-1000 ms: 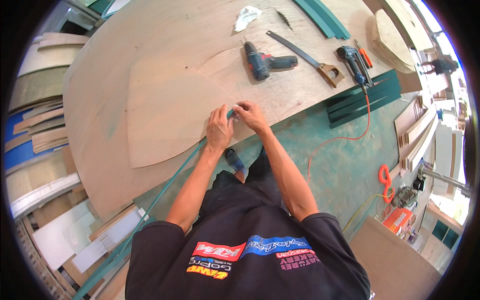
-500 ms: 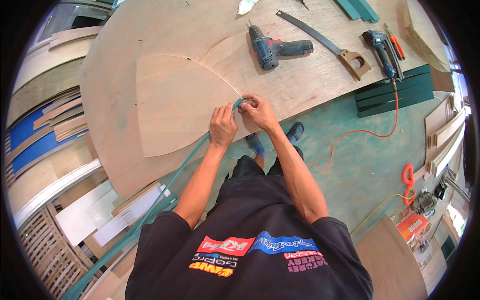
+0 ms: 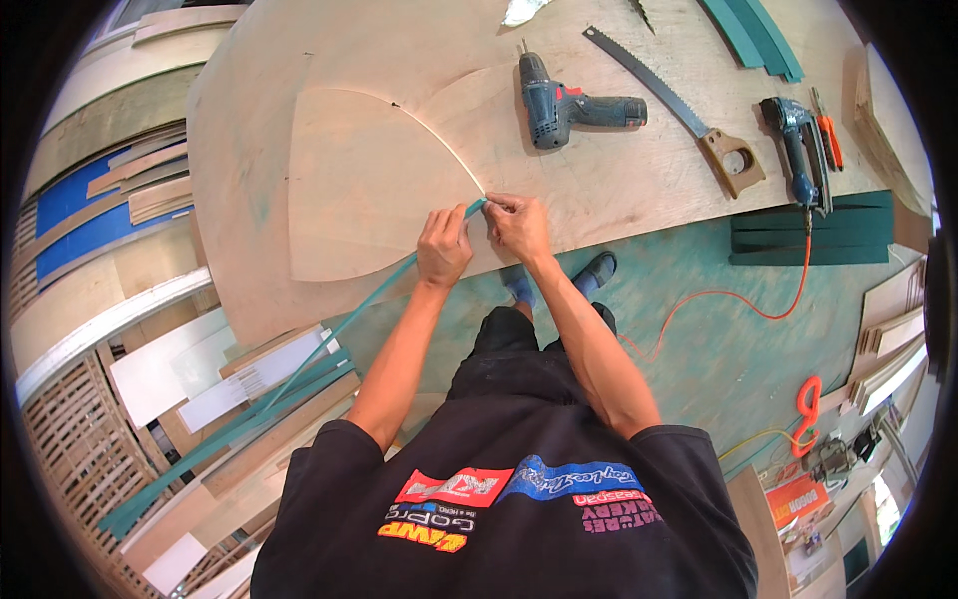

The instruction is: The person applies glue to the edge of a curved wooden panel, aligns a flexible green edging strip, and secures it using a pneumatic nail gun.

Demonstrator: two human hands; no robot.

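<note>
A long thin teal strip (image 3: 329, 334) runs from the floor at lower left up to the edge of a big plywood sheet (image 3: 419, 70). My left hand (image 3: 444, 245) pinches the strip close to its upper end. My right hand (image 3: 517, 225) grips the strip's tip right beside it, at the point where a curved leaf-shaped plywood piece (image 3: 359, 190) ends on the sheet. Both hands rest against the sheet's near edge, almost touching each other.
On the sheet lie a cordless drill (image 3: 564, 105), a handsaw (image 3: 679, 110) and a jigsaw (image 3: 795, 135) with an orange cord (image 3: 758, 299). Teal strips (image 3: 753, 35) lie at the far end. Boards and offcuts (image 3: 200, 399) pile up at left. Green panels (image 3: 813, 235) lie on the floor.
The view has shifted so the sheet and tools sit higher and closer. Both hands stay together on the strip's end at the sheet's edge.
</note>
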